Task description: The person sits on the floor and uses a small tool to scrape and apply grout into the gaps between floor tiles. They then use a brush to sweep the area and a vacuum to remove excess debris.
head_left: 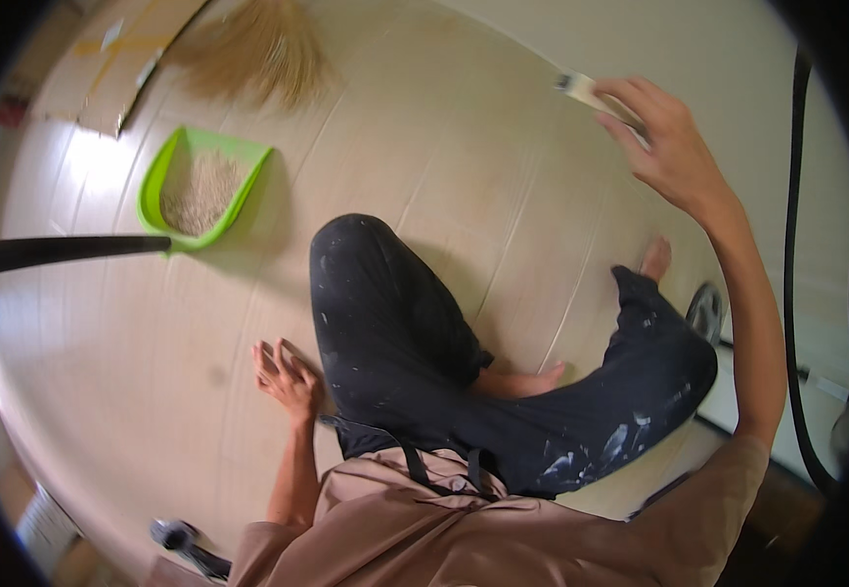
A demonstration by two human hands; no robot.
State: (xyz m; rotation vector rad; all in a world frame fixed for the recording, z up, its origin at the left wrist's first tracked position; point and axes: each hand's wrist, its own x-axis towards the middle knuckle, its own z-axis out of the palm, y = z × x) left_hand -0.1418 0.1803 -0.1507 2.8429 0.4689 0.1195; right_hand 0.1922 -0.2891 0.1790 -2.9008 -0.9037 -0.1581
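My right hand (pixel 674 147) is raised beside the pale wall, its fingers closed round a small cream-coloured tool (pixel 583 91) with a dark end. Its exact kind is too blurred to tell, and the dark end is close to where wall and floor meet. My left hand (pixel 290 383) rests on the tiled floor beside my knee, fingers spread and holding nothing. Ahead of it, a bright green dustpan (pixel 217 235) with a long black handle (pixel 63 256) lies on the floor. Greyish-beige debris (pixel 201 194) is heaped inside the pan.
Straw broom bristles (pixel 258 59) touch the floor at the far left, near a flattened cardboard piece (pixel 116 64). A black cable (pixel 793 264) runs down the right side. My bent legs in paint-spotted dark trousers (pixel 385 313) take up the middle.
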